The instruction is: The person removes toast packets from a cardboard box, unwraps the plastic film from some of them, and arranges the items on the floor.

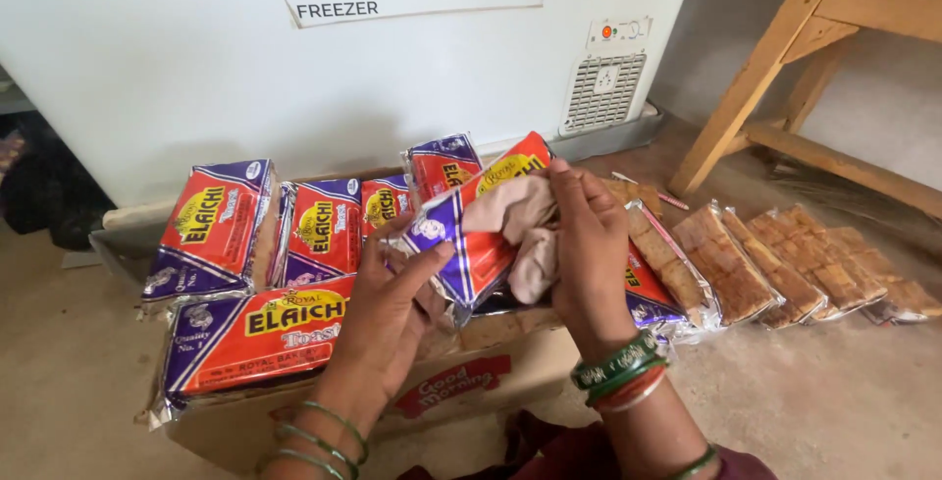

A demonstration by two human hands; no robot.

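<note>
My left hand (392,298) grips the lower end of a red, purple and yellow packet of toast (471,235), held tilted above a cardboard box (461,392). With my right hand (589,254) I press a pale beige cloth (520,230) against the packet's face. Green bangles circle both wrists. Several similar packets (324,230) stand or lie in the box just behind and to the left of my hands.
A white chest freezer (294,78) stands right behind the box. Several packets lie clear side up in a row on the floor at the right (775,269). Wooden furniture legs (756,78) rise at the far right. Bare floor (814,401) shows at the lower right.
</note>
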